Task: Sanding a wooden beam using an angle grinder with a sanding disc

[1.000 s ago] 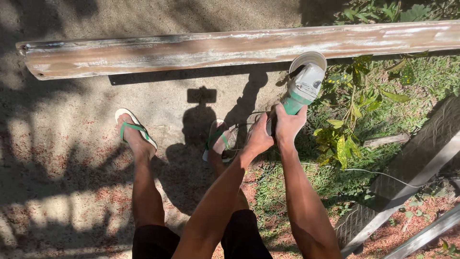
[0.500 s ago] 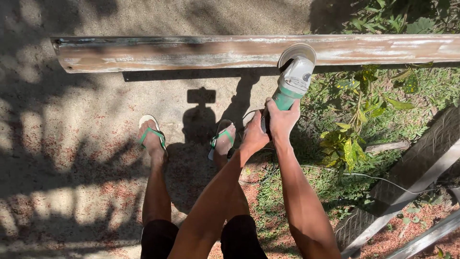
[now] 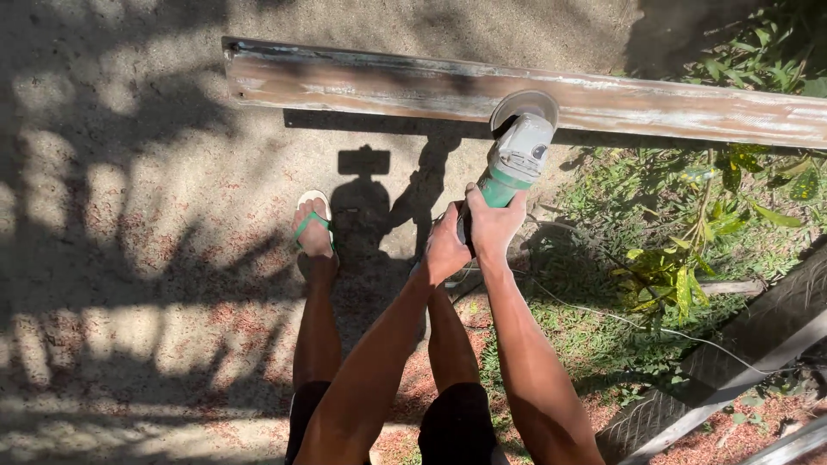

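Both hands — left hand (image 3: 445, 250), right hand (image 3: 493, 228) — fingers closed round green-and-grey angle grinder (image 3: 517, 159); disc at 12 o'clock, touching long rusty metal beam (image 3: 362, 86).

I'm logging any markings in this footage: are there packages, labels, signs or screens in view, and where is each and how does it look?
Label: one small dark round sticker on the pale grey head of the grinder, by the beam; its print is too small to tell.
Packages, signs, screens: none in view.
Both hands, left hand and right hand, hold the grinder's green grip.
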